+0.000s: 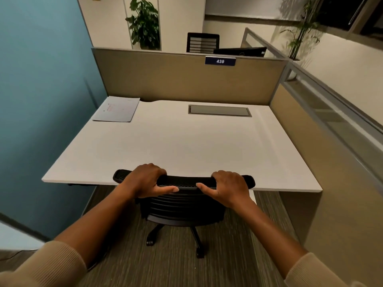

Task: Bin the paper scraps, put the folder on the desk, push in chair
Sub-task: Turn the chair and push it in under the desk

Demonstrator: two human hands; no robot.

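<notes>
We recorded a white desk [186, 146] with a grey rectangular cable hatch [219, 110] set in it. The folder [117, 109] was pale blue-grey with small red markings. The chair [183, 195] was black, its top rail a fine mesh pattern and its back ribbed in horizontal bands. We noted beige ribbed sleeves [53, 264]. The wall [37, 100] on the left was teal-blue. The partition [186, 79] was tan with a grey frame, carrying a navy label [220, 61] with white digits 439. The carpet [174, 266] was grey-brown with fine streaks. The plants [144, 23] were dark green.
</notes>
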